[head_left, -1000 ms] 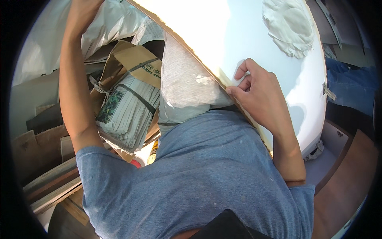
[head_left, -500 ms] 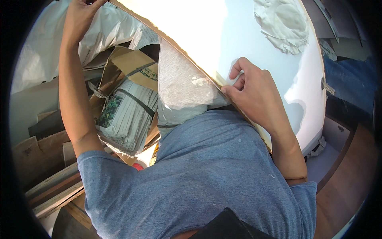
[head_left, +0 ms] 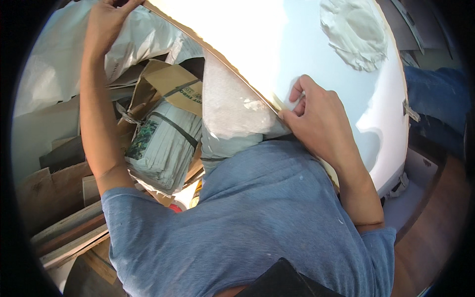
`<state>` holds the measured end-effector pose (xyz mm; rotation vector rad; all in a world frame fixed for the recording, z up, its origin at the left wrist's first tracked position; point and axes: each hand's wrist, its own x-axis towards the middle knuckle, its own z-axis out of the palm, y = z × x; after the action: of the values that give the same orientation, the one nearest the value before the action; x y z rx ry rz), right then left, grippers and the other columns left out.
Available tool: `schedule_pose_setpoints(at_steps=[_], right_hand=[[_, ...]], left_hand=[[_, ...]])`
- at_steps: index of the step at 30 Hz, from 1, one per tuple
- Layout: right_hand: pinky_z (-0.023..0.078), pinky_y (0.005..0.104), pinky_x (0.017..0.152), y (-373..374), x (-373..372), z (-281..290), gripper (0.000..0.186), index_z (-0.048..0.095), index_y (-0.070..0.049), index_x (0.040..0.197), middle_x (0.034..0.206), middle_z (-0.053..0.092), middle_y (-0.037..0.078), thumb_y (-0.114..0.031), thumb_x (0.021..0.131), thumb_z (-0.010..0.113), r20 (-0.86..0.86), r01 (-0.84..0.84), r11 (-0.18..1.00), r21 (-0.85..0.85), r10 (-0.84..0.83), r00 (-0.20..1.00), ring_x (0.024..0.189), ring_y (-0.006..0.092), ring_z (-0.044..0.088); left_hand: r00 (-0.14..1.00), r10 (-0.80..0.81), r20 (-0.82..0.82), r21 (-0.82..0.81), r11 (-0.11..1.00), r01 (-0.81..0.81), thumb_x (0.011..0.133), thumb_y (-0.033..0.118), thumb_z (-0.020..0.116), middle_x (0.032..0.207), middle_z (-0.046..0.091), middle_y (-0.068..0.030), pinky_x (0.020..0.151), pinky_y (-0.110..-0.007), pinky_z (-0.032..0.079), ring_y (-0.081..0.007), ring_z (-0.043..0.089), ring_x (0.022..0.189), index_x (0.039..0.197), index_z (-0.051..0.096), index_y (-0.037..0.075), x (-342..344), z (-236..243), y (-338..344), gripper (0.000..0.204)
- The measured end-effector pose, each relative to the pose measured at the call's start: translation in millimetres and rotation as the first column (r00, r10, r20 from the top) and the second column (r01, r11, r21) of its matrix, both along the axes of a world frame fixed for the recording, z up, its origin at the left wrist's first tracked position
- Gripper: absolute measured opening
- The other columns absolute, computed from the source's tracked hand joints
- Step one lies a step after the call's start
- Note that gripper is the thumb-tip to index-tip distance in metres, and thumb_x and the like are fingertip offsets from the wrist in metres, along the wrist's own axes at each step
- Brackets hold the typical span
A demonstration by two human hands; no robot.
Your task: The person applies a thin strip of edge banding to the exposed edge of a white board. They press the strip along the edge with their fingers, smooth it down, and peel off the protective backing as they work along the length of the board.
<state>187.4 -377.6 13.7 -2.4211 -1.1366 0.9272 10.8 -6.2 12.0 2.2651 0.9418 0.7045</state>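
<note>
Grip unclear, left hand (head_left: 106, 24) and right hand (head_left: 319, 116) touch the edge of a white board (head_left: 307, 44), near strapped papers (head_left: 163, 153) against opened cardboard (head_left: 159, 79) and stacked planks (head_left: 74, 235).

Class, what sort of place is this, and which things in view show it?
Probably a cluttered storage or work area: a strapped paper bundle, stacked boards and white plastic crowd the left side.
</note>
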Motion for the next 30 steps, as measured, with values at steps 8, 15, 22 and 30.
schedule_pose_setpoints(at_steps=[8,15,22,30], right_hand=[[0.058,0.0431,0.074,1.5,1.9,6.2,0.022,0.065,-0.001,0.1,0.077,0.074,0.018,-0.011,0.085,0.076,-0.081,0.025,0.999,-0.027,-0.027,0.996,0.074,0.036,0.074],[0.057,0.0419,0.072,3.2,0.2,9.6,0.023,0.065,-0.001,0.1,0.074,0.073,0.017,-0.011,0.085,0.078,-0.08,0.042,0.998,-0.035,-0.045,0.996,0.073,0.034,0.074],[0.057,0.0414,0.072,1.5,0.7,7.9,0.022,0.065,0.0,0.1,0.075,0.072,0.017,-0.01,0.085,0.078,-0.079,0.032,0.999,-0.015,-0.033,0.996,0.072,0.0335,0.073],[0.055,0.0421,0.071,4.9,-2.8,9.0,0.024,0.064,0.0,0.103,0.075,0.071,0.016,-0.011,0.085,0.077,-0.08,0.055,0.997,-0.052,-0.059,0.995,0.073,0.033,0.073]], left_hand=[[0.999,-0.027,0.032,-0.02,0.999,0.027,0.093,0.014,0.084,0.079,0.068,0.0031,0.066,-0.027,0.046,-0.0066,0.056,0.072,0.086,0.076,0.001,-4.0,-5.6,4.1,0.017],[0.999,-0.014,0.038,-0.014,1.0,0.014,0.092,0.013,0.084,0.078,0.069,0.0024,0.064,-0.027,0.045,-0.0066,0.055,0.07,0.085,0.076,0.001,-3.0,-7.1,3.5,0.016],[0.997,0.001,0.074,0.003,1.0,-0.001,0.092,0.013,0.084,0.079,0.067,0.0025,0.066,-0.027,0.048,-0.0076,0.056,0.071,0.091,0.07,0.002,-5.6,-7.5,0.8,0.017],[0.803,0.43,0.411,-0.526,0.832,-0.176,0.09,0.015,0.085,0.098,0.068,-0.0084,0.076,-0.037,0.057,-0.0208,0.068,0.091,0.126,0.061,0.003,7.1,-66.7,-39.6,0.046]])
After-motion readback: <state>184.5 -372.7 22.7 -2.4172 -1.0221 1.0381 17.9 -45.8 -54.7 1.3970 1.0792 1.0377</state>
